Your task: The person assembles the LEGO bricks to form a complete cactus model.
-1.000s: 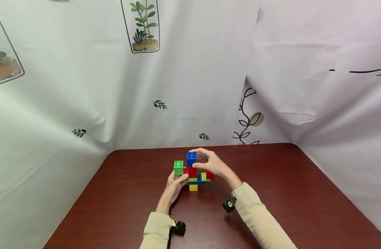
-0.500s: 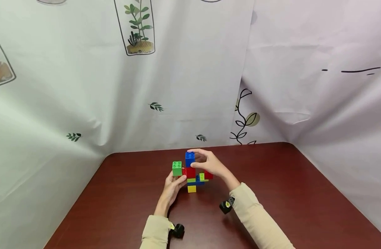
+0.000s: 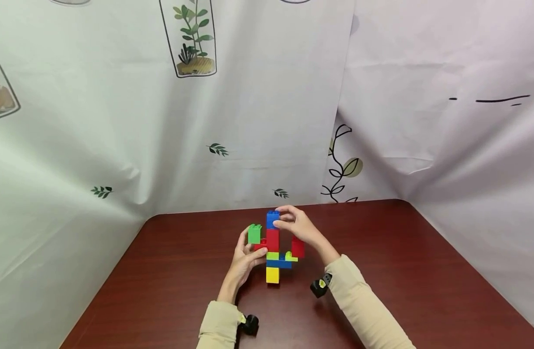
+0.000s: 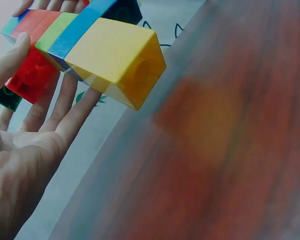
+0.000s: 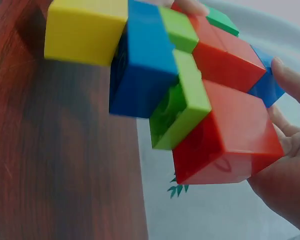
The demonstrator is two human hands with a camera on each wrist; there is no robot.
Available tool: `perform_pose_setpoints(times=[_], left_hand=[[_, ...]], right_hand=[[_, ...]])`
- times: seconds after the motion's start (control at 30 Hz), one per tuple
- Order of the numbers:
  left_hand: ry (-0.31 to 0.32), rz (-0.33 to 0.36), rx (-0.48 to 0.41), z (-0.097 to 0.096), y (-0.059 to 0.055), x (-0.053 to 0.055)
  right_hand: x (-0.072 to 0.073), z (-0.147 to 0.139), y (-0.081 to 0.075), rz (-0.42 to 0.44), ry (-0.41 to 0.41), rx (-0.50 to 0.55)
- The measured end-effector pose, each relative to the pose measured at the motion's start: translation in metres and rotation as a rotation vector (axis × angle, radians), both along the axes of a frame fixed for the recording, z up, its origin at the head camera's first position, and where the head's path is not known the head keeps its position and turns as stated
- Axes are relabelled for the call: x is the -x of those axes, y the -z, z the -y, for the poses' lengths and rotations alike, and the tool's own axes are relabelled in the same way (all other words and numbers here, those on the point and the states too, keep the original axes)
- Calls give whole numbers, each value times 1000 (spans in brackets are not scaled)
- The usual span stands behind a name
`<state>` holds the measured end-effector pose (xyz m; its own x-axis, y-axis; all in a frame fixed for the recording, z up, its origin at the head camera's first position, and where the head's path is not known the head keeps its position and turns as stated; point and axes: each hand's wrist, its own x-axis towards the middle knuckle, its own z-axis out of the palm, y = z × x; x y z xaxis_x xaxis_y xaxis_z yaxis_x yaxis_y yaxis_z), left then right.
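Observation:
Stacked building bricks form one figure in the middle of the head view. Its column has a yellow brick (image 3: pixel 273 275) at the bottom, blue and lime layers above, then a red brick (image 3: pixel 273 241) and a blue brick (image 3: pixel 273 219) on top. A green brick (image 3: pixel 254 234) sits out to the left, another red brick (image 5: pixel 235 135) to the right. My left hand (image 3: pixel 242 261) grips the figure's left side, thumb in front. My right hand (image 3: pixel 299 227) pinches the top blue brick between thumb and fingers. The yellow brick's underside shows in the left wrist view, off the table.
The dark red-brown table (image 3: pixel 184 271) extends around both arms. A pale printed curtain (image 3: pixel 271 121) hangs behind its far edge. Black cameras are strapped at both wrists, the left camera (image 3: pixel 250 325) and the right camera (image 3: pixel 319 288).
The brick figure has tilted, its lower end swinging towards me, so its front faces show more. Both hands keep their hold and have shifted slightly. The head view moved a little earlier.

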<state>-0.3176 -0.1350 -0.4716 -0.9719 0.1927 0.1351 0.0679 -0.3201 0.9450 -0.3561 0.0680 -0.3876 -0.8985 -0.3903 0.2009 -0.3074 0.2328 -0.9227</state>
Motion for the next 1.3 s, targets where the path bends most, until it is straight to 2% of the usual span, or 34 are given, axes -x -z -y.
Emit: perform_pose_setpoints(times=[0.1,0.3,0.4,0.57,0.73,0.8,1.0,1.3], left_hand=[[27,-19,-1,-1,-4,0],[70,-31,62,-6,-12,0],[60,-15,58,-9,-12,0],[34,-30,22,-11,-12,2],[-16,-33,2,-9,-13,4],[-34,-24,0,-8,-13,3],[-73,-5,-18,-5,-12,2],[-119,19,-35,-6,-9,1]], right_hand=[[1,-4,3,26,16,17],[4,-15,9,96,63,50],[4,-18,11,104,61,44],[1,-21,8,86,19,16],[-6,-25,8,5,-57,-5],[-9,-28,13,-24,-66,-8],[-22,-36,31,-38,-52,-42],[-35,-40,53,-3,-112,-49]])
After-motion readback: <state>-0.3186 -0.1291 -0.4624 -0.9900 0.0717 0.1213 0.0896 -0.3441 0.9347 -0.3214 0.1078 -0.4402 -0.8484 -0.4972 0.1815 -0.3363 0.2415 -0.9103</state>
